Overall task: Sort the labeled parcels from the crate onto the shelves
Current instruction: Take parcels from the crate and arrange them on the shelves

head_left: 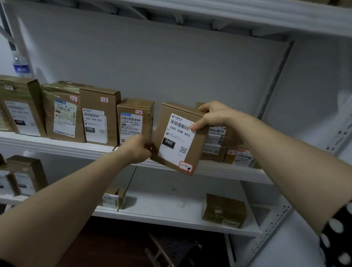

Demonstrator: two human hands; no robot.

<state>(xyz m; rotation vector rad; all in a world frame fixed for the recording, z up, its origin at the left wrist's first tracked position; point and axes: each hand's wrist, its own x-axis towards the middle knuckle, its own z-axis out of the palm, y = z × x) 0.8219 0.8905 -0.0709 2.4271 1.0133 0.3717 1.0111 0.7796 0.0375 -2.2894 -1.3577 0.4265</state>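
Note:
A brown cardboard parcel (178,138) with a white label reading 060-06B-A05 and a red-edged sticker is held tilted at the front edge of the middle shelf (48,145). My right hand (209,115) grips its upper right corner, thumb on the label. My left hand (138,149) holds its lower left edge. The parcel sits in a gap between a small upright parcel (134,121) to its left and stacked parcels (217,143) partly hidden behind it on the right. The crate is out of view.
Several labeled parcels (64,111) stand in a row along the left of the middle shelf. The lower shelf (166,216) carries boxes at left, one small box mid-front and a taped box (224,210) at right. A water bottle (20,65) stands far left. A wooden stool (171,253) is below.

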